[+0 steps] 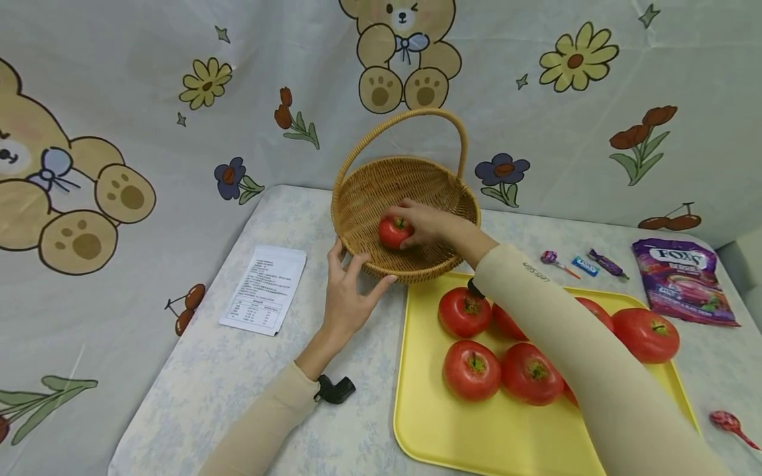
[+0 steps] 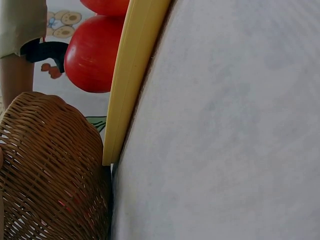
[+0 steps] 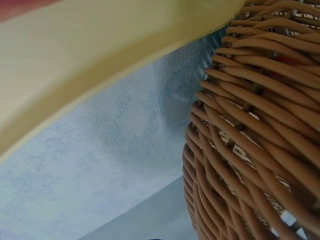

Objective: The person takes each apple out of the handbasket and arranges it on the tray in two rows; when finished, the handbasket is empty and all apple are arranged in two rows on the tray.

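A red apple [image 1: 393, 233] is inside the wicker basket [image 1: 411, 270], low against its woven wall. My right hand [image 1: 421, 221] reaches over the rim and grips the apple, fingers over its top and thumb at its side. My left hand [image 1: 348, 297] is at the basket's near left, fingers spread and fingertips right at the rim. In the left wrist view the basket's woven side [image 2: 55, 165] fills the lower left. The right wrist view shows the basket's outside [image 3: 250, 110] close up, and that hand is out of its frame.
A yellow tray [image 1: 440, 430] with several red apples [image 1: 472, 370] lies before the basket, under my right forearm. A white printed packet [image 1: 264, 289] lies at left. At right are a purple candy bag [image 1: 684, 281], small wrapped candies [image 1: 607, 263] and lollipops [image 1: 727, 420]. A patterned cloth hangs behind.
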`<state>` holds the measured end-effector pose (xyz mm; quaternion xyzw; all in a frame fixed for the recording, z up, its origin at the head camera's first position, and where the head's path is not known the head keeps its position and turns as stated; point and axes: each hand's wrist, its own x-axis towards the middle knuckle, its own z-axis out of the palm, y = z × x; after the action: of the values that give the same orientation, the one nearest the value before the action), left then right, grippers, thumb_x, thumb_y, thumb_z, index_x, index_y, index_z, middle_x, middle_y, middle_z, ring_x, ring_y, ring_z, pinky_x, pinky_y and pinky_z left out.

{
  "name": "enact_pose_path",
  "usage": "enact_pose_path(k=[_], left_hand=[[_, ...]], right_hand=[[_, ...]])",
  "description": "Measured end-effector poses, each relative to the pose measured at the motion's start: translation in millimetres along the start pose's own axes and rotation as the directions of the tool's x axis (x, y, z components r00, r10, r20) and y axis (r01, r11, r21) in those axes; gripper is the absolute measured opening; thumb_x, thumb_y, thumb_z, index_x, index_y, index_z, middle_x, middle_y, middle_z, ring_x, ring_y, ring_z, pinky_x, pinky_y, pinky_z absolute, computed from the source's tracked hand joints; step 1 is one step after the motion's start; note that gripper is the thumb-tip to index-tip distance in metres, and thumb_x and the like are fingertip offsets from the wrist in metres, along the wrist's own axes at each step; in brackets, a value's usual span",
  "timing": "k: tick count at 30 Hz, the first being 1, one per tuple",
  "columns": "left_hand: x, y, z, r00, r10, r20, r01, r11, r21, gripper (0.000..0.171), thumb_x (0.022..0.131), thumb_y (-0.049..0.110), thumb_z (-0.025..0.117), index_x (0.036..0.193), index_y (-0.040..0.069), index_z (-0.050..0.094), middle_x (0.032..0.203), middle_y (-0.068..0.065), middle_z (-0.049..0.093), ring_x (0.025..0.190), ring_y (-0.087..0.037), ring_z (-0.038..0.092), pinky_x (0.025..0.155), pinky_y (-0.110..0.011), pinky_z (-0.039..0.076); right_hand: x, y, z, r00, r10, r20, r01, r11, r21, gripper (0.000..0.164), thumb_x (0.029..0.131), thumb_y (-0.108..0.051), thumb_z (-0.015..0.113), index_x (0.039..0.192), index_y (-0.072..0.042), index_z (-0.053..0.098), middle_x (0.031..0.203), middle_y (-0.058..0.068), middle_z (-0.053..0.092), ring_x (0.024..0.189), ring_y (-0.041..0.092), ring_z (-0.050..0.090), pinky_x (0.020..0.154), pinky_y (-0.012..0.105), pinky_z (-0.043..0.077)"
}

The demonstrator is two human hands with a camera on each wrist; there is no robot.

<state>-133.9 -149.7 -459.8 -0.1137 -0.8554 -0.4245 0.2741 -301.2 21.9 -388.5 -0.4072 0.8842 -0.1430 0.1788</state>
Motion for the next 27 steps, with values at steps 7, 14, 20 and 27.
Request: enact_pose_path(k=[7, 14, 20, 27], left_hand=[[-1.1, 0.8, 1.0, 1.000, 0.009, 0.003, -0.009, 1.000, -0.002, 0.052, 0.086, 0.050, 0.071, 0.113, 0.006, 0.059, 0.156, -0.018, 0.017, 0.140, -0.040, 0.034, 0.106, -0.048, 0.043], [-0.6, 2.1, 1.5, 1.000, 0.020, -0.002, -0.020, 1.000, -0.004, 0.052, 0.086, 0.049, 0.071, 0.112, 0.005, 0.059, 0.156, -0.018, 0.017, 0.140, -0.040, 0.033, 0.105, -0.048, 0.044], [0.1, 2.1, 1.5, 0.999, 0.031, -0.009, -0.031, 1.000, 0.002, 0.052, 0.086, 0.050, 0.071, 0.111, 0.007, 0.059, 0.156, -0.017, 0.017, 0.139, -0.040, 0.035, 0.105, -0.048, 0.044], [-1.1, 0.8, 1.2, 1.000, 0.024, -0.012, -0.023, 1.000, 0.015, 0.050, 0.086, 0.050, 0.071, 0.112, 0.010, 0.059, 0.157, -0.017, 0.017, 0.139, -0.040, 0.035, 0.105, -0.047, 0.044]], right_hand=[[-3, 1, 0, 0.999, -0.028, -0.020, 0.027, 1.000, -0.015, 0.063, 0.084, -0.021, 0.080, 0.139, -0.023, 0.049, 0.137, 0.019, 0.045, 0.123, 0.039, 0.051, 0.100, 0.056, 0.043], [-12, -1, -8, 0.993, -0.084, -0.077, 0.084, 0.996, -0.012, 0.061, 0.082, -0.019, 0.082, 0.135, -0.021, 0.052, 0.132, 0.017, 0.048, 0.118, 0.035, 0.053, 0.098, 0.053, 0.045], [-28, -5, -19, 0.989, -0.097, -0.114, 0.097, 0.995, -0.010, 0.061, 0.081, -0.020, 0.082, 0.136, -0.021, 0.053, 0.132, 0.015, 0.049, 0.119, 0.034, 0.053, 0.099, 0.052, 0.045], [-45, -7, -25, 0.986, -0.102, -0.132, 0.101, 0.995, -0.014, 0.064, 0.081, -0.021, 0.082, 0.138, -0.022, 0.052, 0.132, 0.015, 0.049, 0.118, 0.033, 0.054, 0.098, 0.051, 0.045]])
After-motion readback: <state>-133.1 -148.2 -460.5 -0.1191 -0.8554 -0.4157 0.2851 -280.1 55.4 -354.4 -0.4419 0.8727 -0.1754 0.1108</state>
